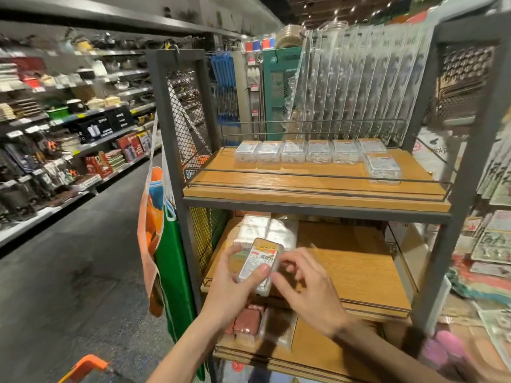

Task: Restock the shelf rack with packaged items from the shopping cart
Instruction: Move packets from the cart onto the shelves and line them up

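- The shelf rack (177,150), a grey frame with wooden boards, stands straight ahead of both hands and rises above them.
- Its middle shelf (354,266) lies just beyond the hands. It is mostly bare wood to their right, with white packs (265,229) at the back beyond the left hand.
- The top shelf (304,186) is well above the hands and carries a row of clear packs (293,152).
- The shopping cart (88,366) shows only as an orange handle, below and left of the left hand.
- The left hand (229,288) grips the packaged item (258,262), thumb across the label and fingers behind.
- The right hand (312,294) is just right of it, fingers loosely curled and holding nothing. I cannot tell whether a fingertip touches the pack's edge.
- The packaged item, a small clear box with a yellow-and-white label, is held tilted in front of the middle shelf.
- The step in hand is likely placing this pack. The next move calls for choosing a shelf and setting the pack down squarely beside its neighbours.
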The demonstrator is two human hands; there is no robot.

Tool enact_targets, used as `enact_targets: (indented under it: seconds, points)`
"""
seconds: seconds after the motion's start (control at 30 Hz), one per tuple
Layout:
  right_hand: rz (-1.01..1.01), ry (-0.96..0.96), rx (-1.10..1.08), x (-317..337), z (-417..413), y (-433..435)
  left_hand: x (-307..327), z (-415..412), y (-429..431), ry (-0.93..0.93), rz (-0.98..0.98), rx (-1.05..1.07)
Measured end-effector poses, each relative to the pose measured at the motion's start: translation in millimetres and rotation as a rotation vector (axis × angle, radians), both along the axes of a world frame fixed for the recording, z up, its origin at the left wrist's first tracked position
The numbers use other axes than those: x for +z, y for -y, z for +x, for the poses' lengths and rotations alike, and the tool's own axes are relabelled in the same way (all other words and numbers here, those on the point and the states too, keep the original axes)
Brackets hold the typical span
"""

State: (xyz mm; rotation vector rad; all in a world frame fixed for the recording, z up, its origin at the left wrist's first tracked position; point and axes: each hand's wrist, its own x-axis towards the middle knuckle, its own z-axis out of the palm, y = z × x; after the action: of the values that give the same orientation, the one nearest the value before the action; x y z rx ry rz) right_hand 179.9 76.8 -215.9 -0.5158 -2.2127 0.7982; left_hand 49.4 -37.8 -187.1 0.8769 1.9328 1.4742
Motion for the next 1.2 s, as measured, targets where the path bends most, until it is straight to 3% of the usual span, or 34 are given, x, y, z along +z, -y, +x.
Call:
enact_targets:
  seconds: [0.1, 0.27, 0.33, 0.4, 0.5, 0.67, 0.9, 1.2]
  points:
    - [0.117, -0.121, 0.134, 23.2, 29.2, 24.8, 23.4, 22.7, 14.2, -0.141, 0.176, -0.119]
    - [0.381, -0.281, -0.097, 92.6, 51.6, 0.8, 88.7, 40.1, -10.8, -0.272, 0.378, -0.415]
    - [0.485, -0.259, -0.182, 125.6, 56.4, -21.3, 112.3, 28.7, -34.7, -0.308, 0.366, -0.517]
    - [0.538, -0.139, -0.259, 155.5, 60.0, -44.5, 139.9, 20.4, -66.3, -0.469, 0.309, -0.514]
    - [0.499, 0.193, -0.36, 179.7, 58.7, -78.7, 162.0, 15.5, -111.5, -0.718, 0.177, -0.51]
    - [0.379, 0.537, -0.428, 172.3, 52.0, -109.4, 139.7, 0.6, -173.2, -0.876, -0.156, -0.595]
    - [0.21, 0.543, -0.426, 169.2, 46.8, -144.2, 154.1, 9.8, -212.7, -0.862, -0.301, -0.598]
    - [0.079, 0.419, -0.463, 165.0, 43.7, -157.5, 148.1, 7.2, -239.8, -0.846, -0.29, -0.583]
